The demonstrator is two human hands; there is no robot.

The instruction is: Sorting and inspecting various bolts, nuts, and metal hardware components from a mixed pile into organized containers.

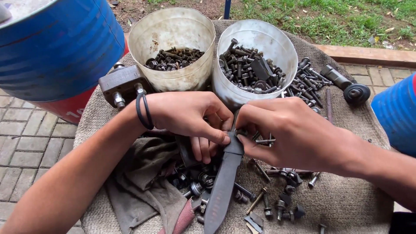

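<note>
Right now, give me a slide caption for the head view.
Both hands, left hand and right hand, grip a dark blade before two tubs of bolts.

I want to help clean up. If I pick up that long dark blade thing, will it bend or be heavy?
The long dark blade looks like thick metal, so probably stiff and fairly heavy. Both hands, left and right, grip its upper end. Its tapered tip could poke, so careful.

Daylight falls on a paved brick floor (26,130); beyond a low kerb (368,54) lies patchy grass (329,19) (with scattered dry leaves), and blue drums (56,43) flank the scene.
</note>
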